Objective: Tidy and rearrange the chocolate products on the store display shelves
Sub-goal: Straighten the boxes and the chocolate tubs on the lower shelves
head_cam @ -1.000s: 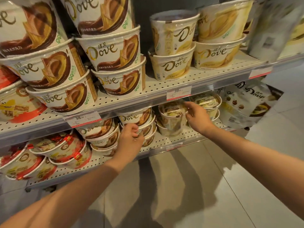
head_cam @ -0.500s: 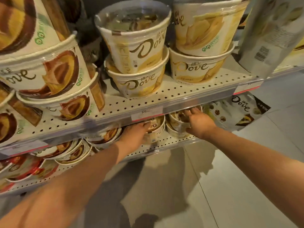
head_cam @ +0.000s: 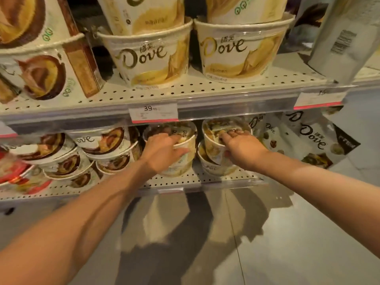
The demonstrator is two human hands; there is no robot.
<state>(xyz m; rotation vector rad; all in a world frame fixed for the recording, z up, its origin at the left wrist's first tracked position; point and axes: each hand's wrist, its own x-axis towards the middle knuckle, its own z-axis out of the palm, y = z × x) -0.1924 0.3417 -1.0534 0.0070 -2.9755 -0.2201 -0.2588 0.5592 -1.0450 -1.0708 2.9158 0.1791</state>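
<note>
Left hand (head_cam: 162, 150) grips the rim of a Dove tub (head_cam: 183, 138) on the lower shelf (head_cam: 176, 182). Right hand (head_cam: 241, 148) grips a tilted tub (head_cam: 216, 149), stacked on another. Dove pouches (head_cam: 308, 138) hang just right of it.

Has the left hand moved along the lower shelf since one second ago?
Yes. The left hand went right, from the brown tubs to the tub under the 39 price tag.

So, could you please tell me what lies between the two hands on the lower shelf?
Head view: only a narrow dark gap between left hand's cream tub stack and right hand's.
</note>
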